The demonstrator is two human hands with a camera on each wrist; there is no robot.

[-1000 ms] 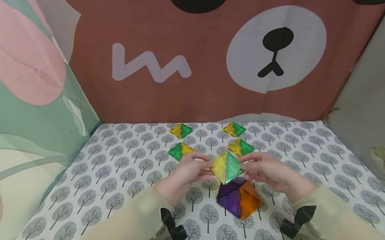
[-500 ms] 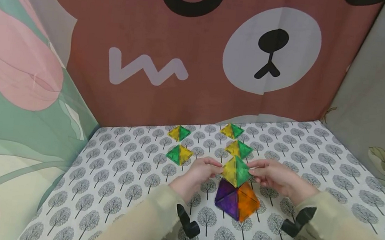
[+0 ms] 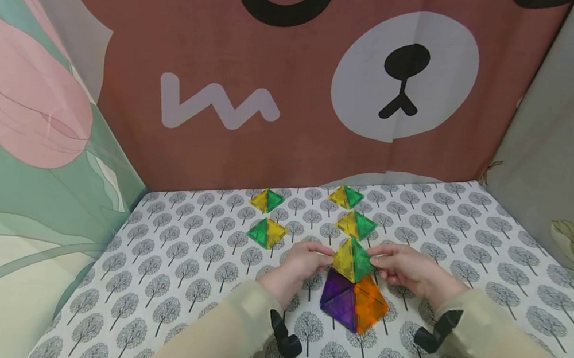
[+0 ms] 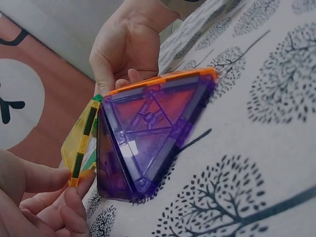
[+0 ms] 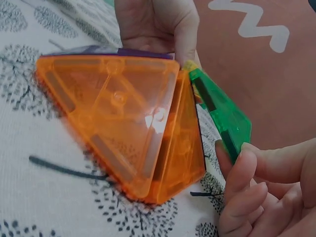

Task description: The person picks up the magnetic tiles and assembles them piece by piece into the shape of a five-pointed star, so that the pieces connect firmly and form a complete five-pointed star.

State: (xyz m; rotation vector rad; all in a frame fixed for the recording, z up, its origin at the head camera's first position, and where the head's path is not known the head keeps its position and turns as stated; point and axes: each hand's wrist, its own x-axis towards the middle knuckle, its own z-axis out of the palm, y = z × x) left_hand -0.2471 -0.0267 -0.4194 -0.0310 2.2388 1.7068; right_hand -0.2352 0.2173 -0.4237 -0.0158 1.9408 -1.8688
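My left hand [image 3: 304, 261] pinches the yellow side of a joined pair of yellow and green triangular magnetic tiles [image 3: 343, 260] between thumb and fingers. At the opposite corner, the right hand [image 3: 407, 269] pinches the green tile [image 5: 224, 116]. Just below it, on the cloth, stands a raised shape of purple triangular tiles [image 4: 150, 131] and orange triangular tiles [image 5: 116, 108], leaning together to a peak. In both wrist views the held pair is tilted, its upper end right at that peak and its lower part apart from the shape's side.
Several more yellow and green tile pairs lie beyond the hands: two at the left, near [image 3: 267, 232] and far [image 3: 266, 200], and two behind the held pair, near [image 3: 357, 225] and far [image 3: 346, 197]. A tree-print cloth [image 3: 174, 272] covers the table, with a bear-print curtain [image 3: 299, 157] behind.
Both hands have brought the yellow and green pair slightly right and down to the peak of the purple and orange shape. The pinch grips stay the same.
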